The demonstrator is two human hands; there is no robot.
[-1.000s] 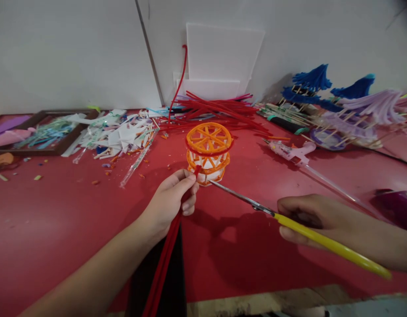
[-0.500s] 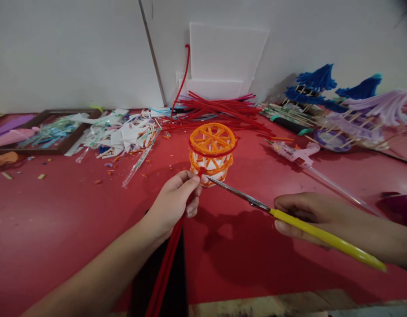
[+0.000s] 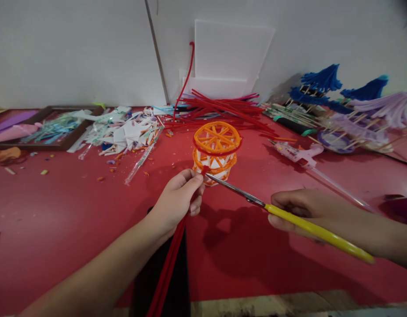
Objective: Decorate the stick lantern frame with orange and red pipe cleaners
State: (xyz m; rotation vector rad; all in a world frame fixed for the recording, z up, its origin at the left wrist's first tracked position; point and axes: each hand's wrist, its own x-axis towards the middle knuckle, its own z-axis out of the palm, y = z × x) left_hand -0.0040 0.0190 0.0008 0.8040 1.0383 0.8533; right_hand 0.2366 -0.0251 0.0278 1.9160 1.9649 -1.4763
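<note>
My left hand (image 3: pixel 183 191) is closed around several red pipe cleaners (image 3: pixel 168 268), whose long ends hang toward me while short tips stick out past the thumb. My right hand (image 3: pixel 305 213) grips scissors (image 3: pixel 289 215) with yellow handles. The scissors' blade tips touch or nearly touch the red tips beside my left thumb; the blades look closed or almost so. Just behind the left fingers stands a small round structure (image 3: pixel 218 137) with an orange spoked top, a red rim and white sticks below. Its lower left part is hidden by the hand.
Red pipe cleaners (image 3: pixel 219 108) lie piled against the wall below white boards (image 3: pixel 232 53). White scraps (image 3: pixel 130 130) and a brown frame (image 3: pixel 66 138) are at left. A pink glue gun (image 3: pixel 298 154) and blue and lilac models (image 3: pixel 355 108) stand right. A black object (image 3: pixel 163 281) is underneath my left forearm.
The view has shifted slightly, so most things sit a little further right. The scissors and my right hand have come slightly left, closer to my left hand. Both grips stay the same.
</note>
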